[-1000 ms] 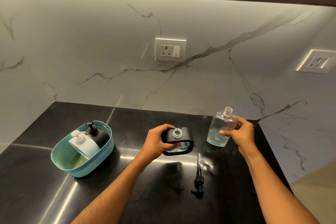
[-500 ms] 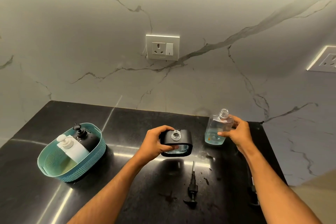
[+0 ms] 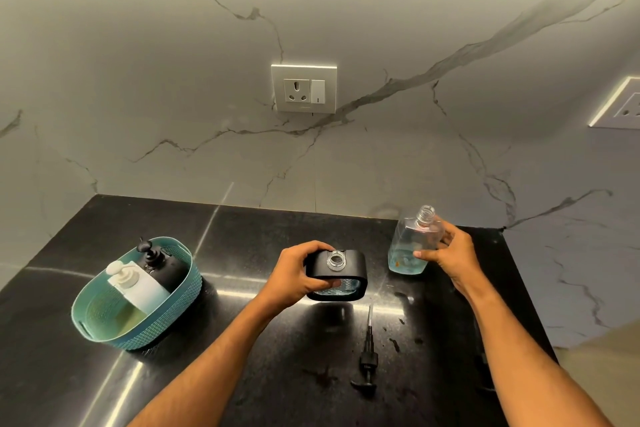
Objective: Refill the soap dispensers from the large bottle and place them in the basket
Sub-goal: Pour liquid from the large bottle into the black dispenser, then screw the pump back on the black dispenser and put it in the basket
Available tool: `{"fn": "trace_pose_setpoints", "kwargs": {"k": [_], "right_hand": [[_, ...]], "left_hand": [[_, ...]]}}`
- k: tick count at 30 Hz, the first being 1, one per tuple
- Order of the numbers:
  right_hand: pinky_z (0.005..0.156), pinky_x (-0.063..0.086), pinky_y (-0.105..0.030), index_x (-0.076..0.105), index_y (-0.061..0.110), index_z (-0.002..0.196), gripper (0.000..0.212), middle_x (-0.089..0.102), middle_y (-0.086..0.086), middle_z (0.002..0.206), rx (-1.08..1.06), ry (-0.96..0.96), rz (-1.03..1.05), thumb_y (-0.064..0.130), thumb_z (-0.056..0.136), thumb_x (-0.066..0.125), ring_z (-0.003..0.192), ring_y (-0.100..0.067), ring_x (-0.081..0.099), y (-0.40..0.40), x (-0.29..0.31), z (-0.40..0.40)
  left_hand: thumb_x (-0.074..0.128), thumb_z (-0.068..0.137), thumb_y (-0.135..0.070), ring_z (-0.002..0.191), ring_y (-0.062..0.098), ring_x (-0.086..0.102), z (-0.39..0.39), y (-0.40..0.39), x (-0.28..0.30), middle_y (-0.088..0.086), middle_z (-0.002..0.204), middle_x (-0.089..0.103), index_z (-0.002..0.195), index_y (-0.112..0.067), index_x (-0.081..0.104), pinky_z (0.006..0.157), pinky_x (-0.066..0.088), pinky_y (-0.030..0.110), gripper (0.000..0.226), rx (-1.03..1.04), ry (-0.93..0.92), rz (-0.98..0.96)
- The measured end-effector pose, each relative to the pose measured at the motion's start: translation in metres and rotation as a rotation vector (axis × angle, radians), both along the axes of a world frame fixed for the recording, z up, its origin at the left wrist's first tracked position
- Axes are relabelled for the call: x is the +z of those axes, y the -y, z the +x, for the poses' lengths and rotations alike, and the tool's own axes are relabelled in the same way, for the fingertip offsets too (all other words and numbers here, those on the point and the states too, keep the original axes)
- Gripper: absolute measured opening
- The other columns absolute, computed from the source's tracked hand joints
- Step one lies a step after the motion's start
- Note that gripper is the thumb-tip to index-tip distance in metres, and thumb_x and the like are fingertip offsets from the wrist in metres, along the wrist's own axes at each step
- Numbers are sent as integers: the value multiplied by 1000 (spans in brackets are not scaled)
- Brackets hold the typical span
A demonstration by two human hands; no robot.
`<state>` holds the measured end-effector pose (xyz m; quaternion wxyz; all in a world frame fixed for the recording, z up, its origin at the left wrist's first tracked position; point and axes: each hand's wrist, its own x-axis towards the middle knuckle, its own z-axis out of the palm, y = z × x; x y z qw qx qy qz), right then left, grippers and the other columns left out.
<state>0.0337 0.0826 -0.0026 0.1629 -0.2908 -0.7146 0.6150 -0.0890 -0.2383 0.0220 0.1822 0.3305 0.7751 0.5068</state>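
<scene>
I see the left hand gripping the uncapped black soap dispenser mid-counter, while the right hand grips the clear refill bottle beside it. Two dispensers sit in the teal basket.

Both bare forearms reach forward from the bottom edge, the left hand with thumb and fingers curled round the black dispenser, the right hand further out, fingers wrapped about the clear bottle, wrist bent slightly inward.
</scene>
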Motion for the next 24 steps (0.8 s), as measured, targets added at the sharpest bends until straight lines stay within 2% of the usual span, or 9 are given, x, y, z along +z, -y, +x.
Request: {"fn": "trace_pose_setpoints", "kwargs": {"k": [3,5,7,9,15,19,24], "right_hand": [[78,59,-19,55,9,141,92,68,6,119,-2,-9,0,-15,59,88,118,-19,64,-4,-7,2],[93,58,-30,51,10,145,98,67,0,129,-5,-11,10,-11,58,90,126,-23,61,-4,-10,4],[110,49,-43,43,8,152,108,59,-7,143,-44,-19,26,-6,57,92,133,-23,55,-3,-11,8],[114,43,-43,37,8,155,110,56,-6,145,-110,-31,77,-1,61,93,134,-19,52,5,-9,15],[100,52,-34,48,16,148,93,62,-2,135,-317,-127,287,14,68,94,124,-14,59,45,-9,49],[89,54,-28,57,17,139,75,66,5,121,-293,-151,330,12,72,91,111,-10,63,76,-12,66],[81,55,-30,66,20,122,57,70,7,108,-257,-108,314,9,72,90,96,-13,67,115,-25,79]], "left_hand": [[92,72,-8,107,7,68,0,1,0,-8,111,73,115,-18,71,96,59,31,49,-3,2,3],[91,72,-8,107,8,68,1,2,0,-8,111,73,115,-19,71,97,59,32,49,-4,0,2],[92,71,-9,107,9,69,1,3,-1,-8,109,74,114,-19,71,95,59,34,49,-2,-12,3],[93,70,-10,106,11,69,2,6,-2,-9,108,74,113,-20,72,95,58,37,49,1,-9,7],[93,70,-10,106,10,69,7,13,0,-10,107,74,114,-21,71,95,59,37,50,-1,-5,28],[93,70,-10,106,11,70,14,21,0,-12,107,74,113,-21,71,95,60,36,50,-10,-3,39],[93,70,-9,105,11,70,27,35,-4,-7,108,74,114,-18,72,95,60,37,50,-12,5,46]]}}
